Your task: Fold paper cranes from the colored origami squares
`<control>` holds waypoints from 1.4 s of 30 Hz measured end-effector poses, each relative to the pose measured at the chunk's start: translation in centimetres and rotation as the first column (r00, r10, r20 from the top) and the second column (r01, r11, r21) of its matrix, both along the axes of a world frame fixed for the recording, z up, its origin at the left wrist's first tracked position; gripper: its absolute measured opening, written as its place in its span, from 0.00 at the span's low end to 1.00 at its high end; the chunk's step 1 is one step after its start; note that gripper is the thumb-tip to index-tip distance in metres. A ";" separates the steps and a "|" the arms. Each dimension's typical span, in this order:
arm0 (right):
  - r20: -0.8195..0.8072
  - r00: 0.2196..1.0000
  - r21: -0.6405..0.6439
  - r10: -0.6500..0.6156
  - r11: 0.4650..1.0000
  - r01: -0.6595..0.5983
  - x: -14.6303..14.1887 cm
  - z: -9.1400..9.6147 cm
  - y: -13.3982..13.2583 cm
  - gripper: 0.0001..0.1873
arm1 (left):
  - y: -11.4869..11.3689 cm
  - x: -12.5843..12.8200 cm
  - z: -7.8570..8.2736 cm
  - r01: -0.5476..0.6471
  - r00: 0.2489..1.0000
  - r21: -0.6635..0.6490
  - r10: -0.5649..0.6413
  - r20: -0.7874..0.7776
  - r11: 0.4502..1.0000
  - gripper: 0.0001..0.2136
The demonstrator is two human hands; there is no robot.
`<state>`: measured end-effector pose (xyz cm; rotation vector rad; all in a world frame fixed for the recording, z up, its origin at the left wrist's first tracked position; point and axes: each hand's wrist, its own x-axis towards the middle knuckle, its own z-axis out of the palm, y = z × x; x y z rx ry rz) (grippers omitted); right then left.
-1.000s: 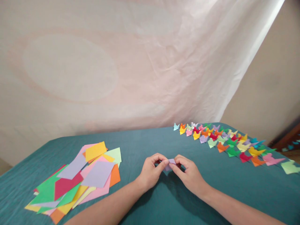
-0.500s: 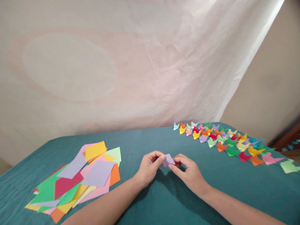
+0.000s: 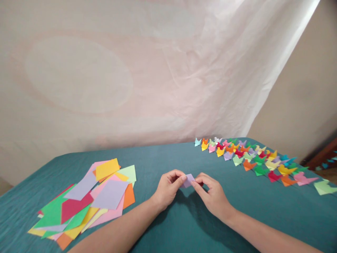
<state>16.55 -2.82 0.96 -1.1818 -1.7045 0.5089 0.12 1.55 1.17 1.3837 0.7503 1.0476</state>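
A small folded piece of lilac paper (image 3: 188, 180) is held up above the table between my two hands. My left hand (image 3: 170, 186) pinches its left side between thumb and forefinger. On the opposite side, the thumb and forefinger of my right hand (image 3: 210, 192) close on the paper's right corner. Fingertips cover both ends, so only the middle of the paper shows, and its exact folds cannot be made out.
A loose pile of coloured paper sheets (image 3: 109, 195) lies on the left of the green-covered table (image 3: 158, 158). Several rows of small folded paper birds (image 3: 260, 160) stand along the right. Behind the table hangs a pale cloth (image 3: 147, 77).
My right thumb and fingers have shifted slightly and now pinch the right corner of the lilac paper more tightly. My left hand keeps its place.
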 end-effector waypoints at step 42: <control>0.039 0.998 -0.111 0.056 0.992 -0.051 0.9 -0.7 1.0 0.16 | 0.1 0.0 0.1 -0.062 0.997 -0.092 0.057 -0.061 0.994 0.14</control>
